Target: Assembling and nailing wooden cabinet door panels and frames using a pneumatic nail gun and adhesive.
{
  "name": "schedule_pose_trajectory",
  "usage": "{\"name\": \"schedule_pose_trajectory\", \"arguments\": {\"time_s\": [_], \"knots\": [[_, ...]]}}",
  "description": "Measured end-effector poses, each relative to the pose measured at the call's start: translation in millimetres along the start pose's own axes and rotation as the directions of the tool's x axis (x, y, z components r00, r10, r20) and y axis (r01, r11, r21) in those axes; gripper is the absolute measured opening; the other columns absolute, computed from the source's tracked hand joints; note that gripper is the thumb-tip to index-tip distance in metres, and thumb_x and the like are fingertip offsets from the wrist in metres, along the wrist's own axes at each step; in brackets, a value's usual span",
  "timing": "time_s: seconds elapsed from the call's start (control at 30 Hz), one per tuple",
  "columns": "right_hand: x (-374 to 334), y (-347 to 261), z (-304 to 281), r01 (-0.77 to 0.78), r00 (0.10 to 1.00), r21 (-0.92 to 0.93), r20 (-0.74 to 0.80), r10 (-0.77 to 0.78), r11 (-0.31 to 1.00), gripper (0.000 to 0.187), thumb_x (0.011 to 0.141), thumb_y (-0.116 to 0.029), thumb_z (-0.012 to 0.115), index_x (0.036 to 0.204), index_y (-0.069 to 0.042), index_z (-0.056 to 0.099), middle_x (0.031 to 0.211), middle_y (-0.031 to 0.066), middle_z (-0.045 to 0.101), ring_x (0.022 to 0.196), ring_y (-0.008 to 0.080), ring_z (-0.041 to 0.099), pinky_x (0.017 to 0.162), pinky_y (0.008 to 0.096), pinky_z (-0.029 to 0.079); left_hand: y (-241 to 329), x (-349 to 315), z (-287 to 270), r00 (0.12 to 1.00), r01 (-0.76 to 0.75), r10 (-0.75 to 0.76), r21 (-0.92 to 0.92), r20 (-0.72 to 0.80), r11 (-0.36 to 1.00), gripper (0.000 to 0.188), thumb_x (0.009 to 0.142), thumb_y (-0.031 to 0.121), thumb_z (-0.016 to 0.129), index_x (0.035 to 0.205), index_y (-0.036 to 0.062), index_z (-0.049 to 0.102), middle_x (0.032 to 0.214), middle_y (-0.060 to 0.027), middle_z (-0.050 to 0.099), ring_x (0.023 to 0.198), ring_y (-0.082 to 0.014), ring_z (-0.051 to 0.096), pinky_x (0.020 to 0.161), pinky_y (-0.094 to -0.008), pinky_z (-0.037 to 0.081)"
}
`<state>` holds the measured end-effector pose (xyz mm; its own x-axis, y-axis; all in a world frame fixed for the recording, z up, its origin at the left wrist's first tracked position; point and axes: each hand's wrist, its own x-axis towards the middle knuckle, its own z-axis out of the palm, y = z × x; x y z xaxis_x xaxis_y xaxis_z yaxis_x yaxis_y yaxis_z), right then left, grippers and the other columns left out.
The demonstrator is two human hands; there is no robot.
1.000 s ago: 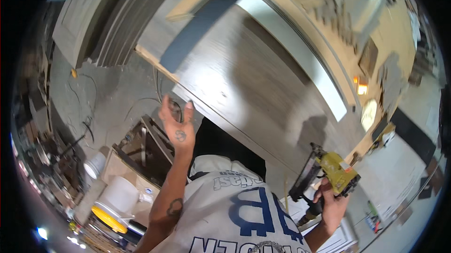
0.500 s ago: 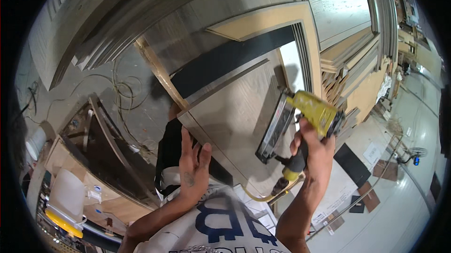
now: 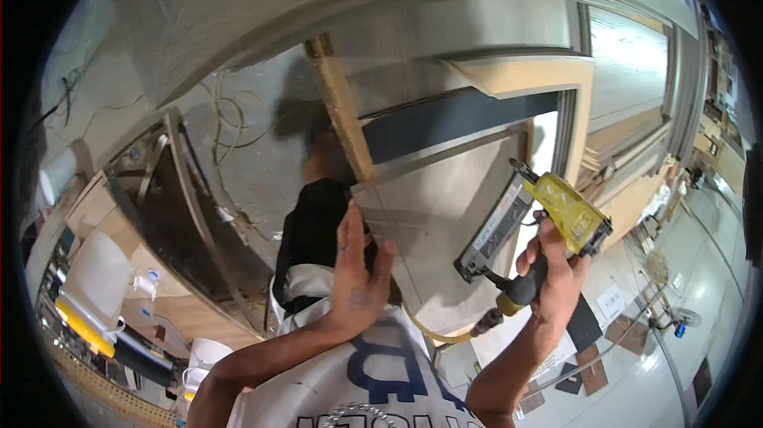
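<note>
The step in hand looks like steadying the panel (image 3: 445, 229), which lies at the near left corner of the table (image 3: 340, 106), with the nailer (image 3: 571, 209) held above its right part. The person's right hand (image 3: 560, 273) wraps firmly around the nailer's handle; the left hand (image 3: 359, 265) holds nothing visible, fingers straight and thumb spread at the panel's corner, though contact is hard to tell. The next move calls for a steady panel and left fingers clear of the nailer's nose. Left of the table, a white tub (image 3: 97, 273) with a yellow band hides its contents.
</note>
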<state>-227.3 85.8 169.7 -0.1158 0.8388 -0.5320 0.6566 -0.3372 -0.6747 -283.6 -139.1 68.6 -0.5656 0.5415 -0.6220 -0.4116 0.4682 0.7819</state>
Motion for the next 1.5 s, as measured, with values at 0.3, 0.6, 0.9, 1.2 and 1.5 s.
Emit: {"name": "schedule_pose_trajectory", "arguments": {"time_s": [0.3,0.6,0.9,1.2,1.5], "knots": [[37,6,-7,-0.044,0.998,0.070,-0.039,0.047,0.997,0.026,0.093,-0.015,0.071,0.108,0.004,0.062,0.090,0.0076,0.062,0.062,0.0128,0.056,0.046,0.0283,0.047,0,-3,-2,0.997,-0.064,0.074,-0.231,0.035,0.971,0.077,0.106,0.026,0.051,0.159,-0.0050,0.003,0.153,-0.0309,0.023,0.140,-0.0392,0.036,0.115,-0.0473,0.035],[39,8,-5,-0.114,0.993,0.057,0.003,0.114,0.992,0.032,0.092,-0.022,0.075,0.109,0.002,0.062,0.086,0.0059,0.057,0.061,0.0115,0.054,0.045,0.0265,0.046,3,-2,-3,0.998,-0.044,0.047,-0.080,0.034,0.996,0.080,0.103,0.020,0.057,0.156,-0.0096,0.006,0.156,-0.0318,0.024,0.146,-0.0432,0.028,0.120,-0.0468,0.025],[39,9,-7,-0.067,0.997,0.106,0.040,0.063,0.992,0.030,0.092,-0.020,0.074,0.109,0.001,0.062,0.087,0.0053,0.058,0.061,0.0120,0.055,0.046,0.0272,0.047,-1,-3,-6,0.995,-0.076,0.081,-0.083,0.054,0.994,0.077,0.106,0.030,0.050,0.160,0.0008,0.003,0.159,-0.0273,0.017,0.146,-0.0387,0.028,0.118,-0.0494,0.029],[19,4,-1,-0.064,0.997,0.116,0.059,0.057,0.991,0.025,0.093,-0.014,0.073,0.110,0.001,0.062,0.091,0.0078,0.063,0.061,0.0137,0.058,0.047,0.0282,0.049,-3,31,-15,0.988,0.053,-0.076,-0.165,-0.132,0.985,0.042,0.105,0.026,0.059,0.132,-0.0054,0.055,0.102,-0.0122,0.070,0.094,-0.0148,0.064,0.089,-0.0273,0.049],[-22,13,26,0.050,0.951,-0.169,0.309,0.005,0.984,0.033,0.095,-0.016,0.073,0.117,0.003,0.058,0.091,0.0081,0.064,0.059,0.0142,0.059,0.049,0.0280,0.050,1,40,-26,0.971,0.216,-0.234,-0.226,-0.054,0.950,0.038,0.102,0.030,0.064,0.120,-0.0024,0.061,0.098,-0.0050,0.065,0.093,-0.0114,0.057,0.089,-0.0287,0.048]]}}
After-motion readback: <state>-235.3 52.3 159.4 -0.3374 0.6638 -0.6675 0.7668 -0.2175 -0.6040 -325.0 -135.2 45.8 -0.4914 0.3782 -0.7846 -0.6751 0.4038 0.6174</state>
